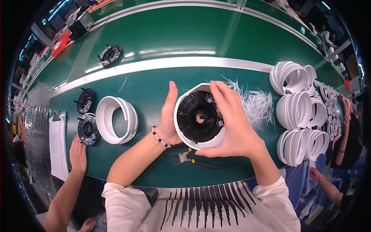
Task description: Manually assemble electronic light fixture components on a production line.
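One white round housing (199, 144) with a black ribbed insert (195, 118) is held over the middle of the green worktop (154, 83), nearer its front edge. The insert has a round hole at its centre and a small blue circuit board (211, 99) sits at its upper right rim. The left hand (169, 116) cups the housing's left side, fingers straight and upright against the white wall, thumb low; a beaded bracelet (160, 137) circles that wrist. The right hand (232, 123) wraps over the right side, fingers curled across the top rim and the board, thumb under the lower edge.

Just below the housing, one pair of pliers (193, 160) lies flat near the front edge. Behind the right hand, a loose heap of thin white strips (255, 102) lies spread. At the worktop's right end stand stacks of white rings (299, 110); at least six show, with more blurred beyond. To the left, one open white ring (116, 120) lies flat, and beside it two black fan-like discs (85, 116) lie near the left edge, the nearer one just above another person's hand (78, 154). A third black disc (110, 55) lies on the far strip beyond the metal rail (162, 63).
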Motion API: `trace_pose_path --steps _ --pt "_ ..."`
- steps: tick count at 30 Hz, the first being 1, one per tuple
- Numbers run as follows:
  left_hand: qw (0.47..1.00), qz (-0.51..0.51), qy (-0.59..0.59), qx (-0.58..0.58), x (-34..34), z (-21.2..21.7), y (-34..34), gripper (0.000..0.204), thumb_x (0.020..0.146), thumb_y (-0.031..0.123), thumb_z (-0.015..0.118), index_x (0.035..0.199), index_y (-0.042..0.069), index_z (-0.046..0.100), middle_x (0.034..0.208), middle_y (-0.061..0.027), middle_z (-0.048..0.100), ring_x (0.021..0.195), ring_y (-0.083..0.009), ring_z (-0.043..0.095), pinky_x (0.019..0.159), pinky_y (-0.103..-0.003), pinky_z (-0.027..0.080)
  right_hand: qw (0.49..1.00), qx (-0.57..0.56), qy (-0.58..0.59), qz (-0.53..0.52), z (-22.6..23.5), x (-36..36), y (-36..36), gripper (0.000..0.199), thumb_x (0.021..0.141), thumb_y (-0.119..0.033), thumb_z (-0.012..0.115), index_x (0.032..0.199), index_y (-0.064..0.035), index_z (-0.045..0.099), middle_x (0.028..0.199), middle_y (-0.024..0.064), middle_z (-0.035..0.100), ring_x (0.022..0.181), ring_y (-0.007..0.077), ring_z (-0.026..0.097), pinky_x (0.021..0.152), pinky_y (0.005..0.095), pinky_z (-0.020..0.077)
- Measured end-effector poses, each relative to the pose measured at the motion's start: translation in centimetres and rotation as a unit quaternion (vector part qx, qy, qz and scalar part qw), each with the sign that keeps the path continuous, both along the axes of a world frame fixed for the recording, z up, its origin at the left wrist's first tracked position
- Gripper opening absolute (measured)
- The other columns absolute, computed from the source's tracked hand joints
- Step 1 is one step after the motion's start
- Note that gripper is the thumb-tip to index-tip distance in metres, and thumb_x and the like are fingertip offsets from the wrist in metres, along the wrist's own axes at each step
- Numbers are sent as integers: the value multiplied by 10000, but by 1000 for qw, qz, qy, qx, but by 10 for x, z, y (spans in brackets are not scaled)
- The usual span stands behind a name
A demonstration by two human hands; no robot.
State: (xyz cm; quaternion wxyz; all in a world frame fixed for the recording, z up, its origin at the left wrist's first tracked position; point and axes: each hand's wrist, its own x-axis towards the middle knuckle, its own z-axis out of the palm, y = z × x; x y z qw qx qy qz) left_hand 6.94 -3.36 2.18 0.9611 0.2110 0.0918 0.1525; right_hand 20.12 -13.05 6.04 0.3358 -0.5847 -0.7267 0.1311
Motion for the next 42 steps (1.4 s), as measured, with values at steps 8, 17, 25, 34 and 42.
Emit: trace_pose_path --steps 8,17,25,34,42 --pt "998 65 -7 4 4 6 -9 411 734 225 452 1041 -46 480 970 -165 554 865 -245 561 791 -353 463 989 69 52 -123 -26 -13 -7 1139 405 -381 786 1263 53 176 1254 234 250 1138 383 288 934 431 259" --pt "981 168 82 -50 13 20 -4 402 753 334 423 929 -10 534 911 -141 573 819 -249 565 751 -360 470 980 169 46 -91 -34 -11 -3 880 519 -303 749 1230 -34 307 1280 157 302 1179 357 268 969 470 184" --pt "986 -56 160 -5 -1 4 12 561 792 485 339 1065 10 463 948 -142 564 774 -236 595 543 -316 521 966 244 62 -66 -25 -4 -10 370 539 -15 661 896 -79 591 902 41 589 843 238 546 859 437 351" --pt "982 -62 175 -30 7 5 12 462 798 425 389 1013 26 480 685 -83 572 395 -124 492 337 -224 431 970 211 58 -107 -23 5 -25 408 569 -67 678 960 -64 561 1026 89 558 901 283 529 856 436 359" --pt "919 168 201 294 67 38 90 358 815 233 416 1017 -63 400 920 -218 521 718 -286 598 542 -270 526 883 317 -126 -322 18 38 -145 391 578 -61 701 937 -63 546 942 123 560 839 275 536 705 318 446"
